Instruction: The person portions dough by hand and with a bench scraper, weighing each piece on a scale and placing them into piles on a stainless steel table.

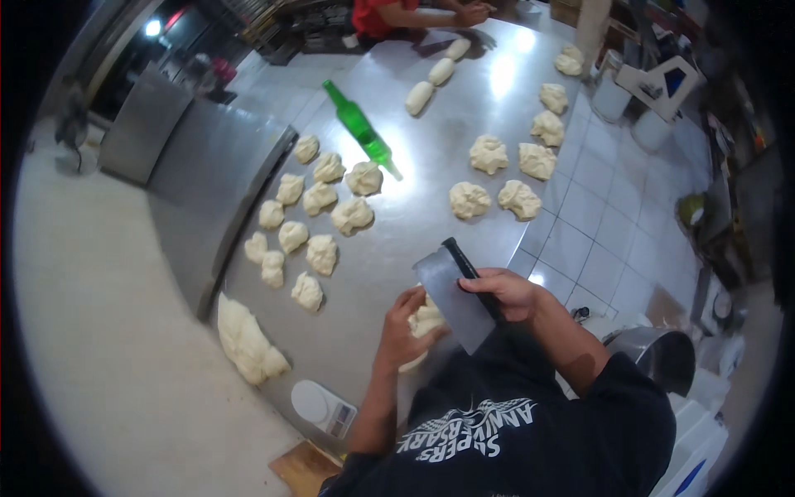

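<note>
My right hand [512,293] grips a dough scraper [457,300] by its black handle, the wide metal blade tilted over the table's near edge. Close beside the blade, my left hand [403,334] curls around a piece of pale dough [427,318], partly hidden by the fingers and the blade. Several portioned dough lumps [320,198] lie in loose rows to the left. More lumps [469,200] sit along the right side. A long uncut dough mass [246,341] rests at the left edge, near a white kitchen scale [321,407].
A green glass bottle [359,126] lies on the steel table [397,240]. Smooth dough rolls [420,98] form a line at the far end, where another person's hands [474,12] rest. A metal pot [662,358] stands at my right, beyond it a tiled floor [609,207].
</note>
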Demonstrator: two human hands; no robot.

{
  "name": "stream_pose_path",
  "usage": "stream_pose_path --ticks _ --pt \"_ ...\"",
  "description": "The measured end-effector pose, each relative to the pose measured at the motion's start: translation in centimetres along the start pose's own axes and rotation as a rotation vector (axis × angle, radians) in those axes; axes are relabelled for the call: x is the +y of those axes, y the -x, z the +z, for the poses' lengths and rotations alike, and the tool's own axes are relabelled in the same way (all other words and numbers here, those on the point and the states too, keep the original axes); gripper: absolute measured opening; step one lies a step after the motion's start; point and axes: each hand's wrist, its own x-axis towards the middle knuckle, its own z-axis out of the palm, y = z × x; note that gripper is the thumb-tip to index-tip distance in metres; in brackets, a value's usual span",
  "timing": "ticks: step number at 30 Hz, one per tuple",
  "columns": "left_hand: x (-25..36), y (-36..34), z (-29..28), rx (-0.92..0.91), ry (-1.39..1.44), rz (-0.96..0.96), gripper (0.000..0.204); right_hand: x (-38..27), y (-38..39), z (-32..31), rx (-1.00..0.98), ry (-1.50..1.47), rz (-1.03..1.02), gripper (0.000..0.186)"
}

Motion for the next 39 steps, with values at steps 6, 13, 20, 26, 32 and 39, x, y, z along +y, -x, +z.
stream_pose_path --ticks 6,13,20,26,32,39 --pt "0.1 -7.8 5.4 0.132 0.161 0.058 0.019 -2.5 2.2 -6.5 0.024 -0.289 -0.191 0.031" --pt "5.9 -20.7 7.1 0.349 0.174 0.362 0.025 -3.8 5.2 -15.3 0.192 -0.321 -0.447 0.051" --pt "12.9 -35.1 7.2 0.481 0.222 0.881 0.035 -2.3 9.5 -21.8 0.459 -0.448 -0.600 0.049" --pt "8.6 -47.3 14.5 0.644 0.057 0.845 0.031 -1.9 11.8 -22.8 0.592 -0.522 -0.717 0.038" --pt "-4.5 -44.6 21.7 -0.226 -0.510 -0.145 0.107 -3.4 11.9 -20.8 0.759 -0.481 -0.753 0.018" --pt "-8.7 -17.3 14.9 0.066 -0.300 -0.124 0.061 -4.9 5.3 -18.0 0.809 -0.010 -0.449 0.021"
